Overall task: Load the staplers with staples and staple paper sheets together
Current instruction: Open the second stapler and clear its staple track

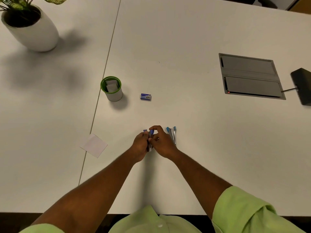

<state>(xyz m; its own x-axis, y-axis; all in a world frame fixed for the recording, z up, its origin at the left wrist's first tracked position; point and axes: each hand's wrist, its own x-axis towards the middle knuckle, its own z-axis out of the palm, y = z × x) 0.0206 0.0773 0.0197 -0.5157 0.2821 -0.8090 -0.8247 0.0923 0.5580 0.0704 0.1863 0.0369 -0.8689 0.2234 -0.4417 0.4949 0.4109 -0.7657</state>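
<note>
While your white table (185, 39) carries everything, biggest item is the white plant pot (33, 31) far left, then the green-rimmed cup (112, 91) holding paper slips. White paper sheet (93, 145) lies near left. Your left hand (140, 146) and right hand (162, 143) both grip the dark-blue metal stapler (150, 140), swung open. Light-blue open stapler (172, 134) lies just right. Small blue staple box (145, 97) sits beyond.

Cup (112, 91) left of staple box (145, 97), paper sheet (93, 145) nearer, second stapler (172, 134) right of hands
</note>
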